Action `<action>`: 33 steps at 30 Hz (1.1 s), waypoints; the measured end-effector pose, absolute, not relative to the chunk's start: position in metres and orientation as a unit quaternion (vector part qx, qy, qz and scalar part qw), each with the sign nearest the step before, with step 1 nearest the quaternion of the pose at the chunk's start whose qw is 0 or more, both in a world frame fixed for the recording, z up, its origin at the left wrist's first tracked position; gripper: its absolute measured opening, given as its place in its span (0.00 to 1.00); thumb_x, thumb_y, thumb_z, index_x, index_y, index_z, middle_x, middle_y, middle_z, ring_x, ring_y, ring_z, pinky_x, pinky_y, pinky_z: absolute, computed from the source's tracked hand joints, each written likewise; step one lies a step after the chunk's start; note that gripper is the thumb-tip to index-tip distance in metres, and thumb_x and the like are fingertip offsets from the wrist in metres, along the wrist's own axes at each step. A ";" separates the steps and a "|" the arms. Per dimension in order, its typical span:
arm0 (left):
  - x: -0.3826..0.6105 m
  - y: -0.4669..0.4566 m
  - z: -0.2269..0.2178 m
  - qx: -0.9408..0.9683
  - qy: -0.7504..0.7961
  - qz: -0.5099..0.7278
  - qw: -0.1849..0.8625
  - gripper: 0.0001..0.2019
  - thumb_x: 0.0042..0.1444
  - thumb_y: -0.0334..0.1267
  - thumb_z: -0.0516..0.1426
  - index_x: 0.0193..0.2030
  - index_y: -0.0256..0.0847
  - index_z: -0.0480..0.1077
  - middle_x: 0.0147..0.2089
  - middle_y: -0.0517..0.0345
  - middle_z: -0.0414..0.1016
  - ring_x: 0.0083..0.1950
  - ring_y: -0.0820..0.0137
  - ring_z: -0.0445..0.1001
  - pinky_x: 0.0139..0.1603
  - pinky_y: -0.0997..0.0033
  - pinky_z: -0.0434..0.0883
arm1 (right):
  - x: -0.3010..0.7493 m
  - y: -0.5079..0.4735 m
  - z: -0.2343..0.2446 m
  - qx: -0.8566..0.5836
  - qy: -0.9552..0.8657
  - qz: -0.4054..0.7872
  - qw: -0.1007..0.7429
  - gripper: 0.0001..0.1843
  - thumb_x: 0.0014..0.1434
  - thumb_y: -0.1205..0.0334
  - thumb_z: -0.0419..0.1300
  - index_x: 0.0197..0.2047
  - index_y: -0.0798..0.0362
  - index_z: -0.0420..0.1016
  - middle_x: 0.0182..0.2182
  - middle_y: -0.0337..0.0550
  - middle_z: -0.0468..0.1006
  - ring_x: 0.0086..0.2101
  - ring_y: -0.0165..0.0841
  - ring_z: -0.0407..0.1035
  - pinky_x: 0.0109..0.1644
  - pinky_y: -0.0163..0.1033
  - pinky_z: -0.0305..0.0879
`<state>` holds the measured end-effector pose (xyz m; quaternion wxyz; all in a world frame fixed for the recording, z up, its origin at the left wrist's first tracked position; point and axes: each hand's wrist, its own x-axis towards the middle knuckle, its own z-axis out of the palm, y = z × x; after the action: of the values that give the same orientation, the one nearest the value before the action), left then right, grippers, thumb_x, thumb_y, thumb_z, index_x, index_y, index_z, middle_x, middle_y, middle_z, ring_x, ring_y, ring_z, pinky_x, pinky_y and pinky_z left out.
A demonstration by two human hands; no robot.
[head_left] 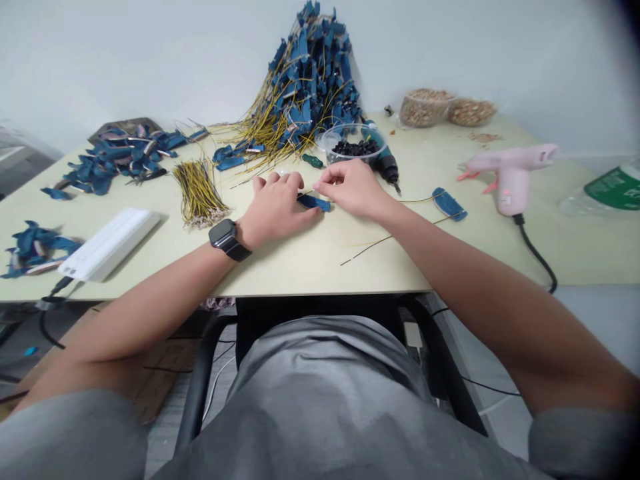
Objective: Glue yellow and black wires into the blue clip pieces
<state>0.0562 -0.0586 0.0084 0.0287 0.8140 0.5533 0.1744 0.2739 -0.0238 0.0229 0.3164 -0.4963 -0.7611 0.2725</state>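
Near the middle of the table, my left hand [277, 208], with a black watch on its wrist, steadies a small blue fabric-like strip [320, 203] between thumb and fingers. My right hand [354, 189] is closed in a pinch just above the strip's right end, on what looks like a thin wire end; the fingers partly hide it. To the right lies another blue piece [449, 204] with thin wires running from it. A bundle of yellow and black wires [199, 190] rests left of my left hand.
Behind stands a tall heap of wired blue pieces [315, 73]. A clear tub of small black parts [356, 148], a screwdriver-like power tool [386, 167] and a pink glue gun [513, 173] are on the table. A white power strip [113, 243] lies left, near loose blue pieces [117, 157].
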 end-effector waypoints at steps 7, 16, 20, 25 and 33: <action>0.043 -0.046 0.002 0.807 0.549 0.210 0.051 0.17 0.71 0.45 0.71 0.62 0.48 0.77 0.64 0.38 0.90 0.71 0.32 0.79 0.82 0.23 0.65 | 0.274 -0.025 0.020 -0.488 -0.757 0.298 0.317 0.16 0.75 0.78 0.70 0.37 0.49 0.85 0.43 0.48 0.93 0.50 0.45 0.88 0.63 0.52 0.83; 0.034 -0.034 0.007 0.805 0.546 0.209 0.099 0.18 0.66 0.34 0.73 0.59 0.47 0.78 0.59 0.44 0.93 0.71 0.35 0.84 0.81 0.30 0.65 | 0.272 -0.026 0.023 -0.498 -0.755 0.301 0.304 0.19 0.78 0.75 0.72 0.34 0.48 0.83 0.38 0.48 0.92 0.47 0.45 0.88 0.60 0.51 0.83; 0.024 -0.029 0.015 0.820 0.510 0.219 0.138 0.15 0.66 0.43 0.79 0.54 0.47 0.84 0.61 0.47 0.94 0.68 0.41 0.86 0.79 0.39 0.70 | 0.274 -0.024 0.022 -0.500 -0.760 0.276 0.311 0.15 0.78 0.71 0.72 0.37 0.49 0.85 0.40 0.48 0.91 0.46 0.45 0.85 0.58 0.51 0.82; 0.024 -0.027 0.022 0.814 0.474 0.259 0.212 0.13 0.80 0.47 0.71 0.42 0.45 0.87 0.41 0.54 0.90 0.46 0.58 0.84 0.62 0.56 0.75 | 0.275 -0.022 0.021 -0.496 -0.758 0.289 0.311 0.11 0.78 0.67 0.73 0.40 0.48 0.88 0.39 0.48 0.90 0.47 0.46 0.84 0.56 0.50 0.82; 0.029 -0.029 0.023 0.813 0.489 0.252 0.190 0.12 0.77 0.43 0.68 0.39 0.46 0.87 0.37 0.55 0.88 0.42 0.59 0.82 0.60 0.53 0.76 | 0.285 -0.021 0.025 -0.482 -0.780 0.258 0.303 0.04 0.74 0.66 0.79 0.44 0.49 0.94 0.41 0.47 0.89 0.46 0.44 0.83 0.55 0.50 0.79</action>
<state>0.0289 -0.0291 0.0226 0.1900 0.8132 0.4888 0.2523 0.2853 -0.0213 0.0249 0.3031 -0.4821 -0.7803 0.2584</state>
